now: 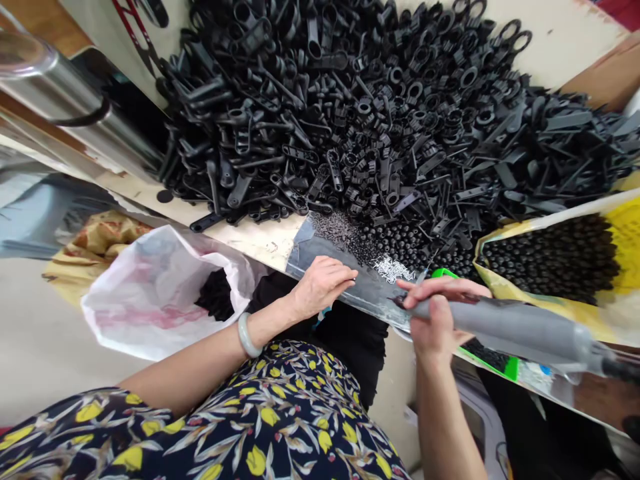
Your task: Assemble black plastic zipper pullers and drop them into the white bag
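Note:
My left hand [324,287] is pinched closed at the table's front edge, with a tiny dark piece just showing at its fingertips. My right hand [436,317] is wrapped round a grey electric screwdriver [520,328], whose dark tip points left toward my left hand without touching it. Between and behind the hands lie small white pins [393,269], black beads [400,241] and tiny brownish-grey parts [334,228] on a grey sheet [320,252]. A large heap of black plastic parts [350,120] spreads behind them.
An open white bag [150,293] with black pieces inside stands at the left, below the table edge. A steel flask [75,100] lies at the upper left. On the right are a yellow-white sack [543,293] of black beads and a green tray [511,369].

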A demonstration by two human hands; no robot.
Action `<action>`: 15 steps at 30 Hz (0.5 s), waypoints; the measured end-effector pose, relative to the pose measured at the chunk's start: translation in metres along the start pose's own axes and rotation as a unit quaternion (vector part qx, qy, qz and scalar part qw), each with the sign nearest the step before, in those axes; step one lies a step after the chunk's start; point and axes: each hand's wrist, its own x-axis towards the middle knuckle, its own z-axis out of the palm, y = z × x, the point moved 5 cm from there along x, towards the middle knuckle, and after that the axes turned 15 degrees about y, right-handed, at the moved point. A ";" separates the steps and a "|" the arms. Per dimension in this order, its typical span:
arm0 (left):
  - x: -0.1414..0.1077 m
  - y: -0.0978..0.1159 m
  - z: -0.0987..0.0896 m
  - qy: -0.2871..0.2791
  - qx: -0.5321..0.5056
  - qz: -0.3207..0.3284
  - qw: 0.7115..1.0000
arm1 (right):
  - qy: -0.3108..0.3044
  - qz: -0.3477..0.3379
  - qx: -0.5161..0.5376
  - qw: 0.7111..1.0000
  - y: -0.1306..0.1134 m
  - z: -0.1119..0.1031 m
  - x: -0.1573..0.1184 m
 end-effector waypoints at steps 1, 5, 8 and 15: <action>0.000 0.000 0.000 -0.007 0.002 -0.008 1.000 | 0.005 -0.016 0.028 0.999 0.000 0.012 -0.003; 0.002 0.002 0.001 -0.021 0.004 -0.029 0.999 | 0.010 -0.042 0.089 0.995 0.003 0.050 -0.009; 0.003 0.003 0.001 -0.024 -0.004 -0.038 0.999 | 0.004 -0.043 0.127 0.991 0.007 0.063 -0.009; 0.004 0.003 0.000 -0.025 -0.011 -0.062 0.998 | -0.016 -0.023 0.114 0.993 0.013 0.072 -0.008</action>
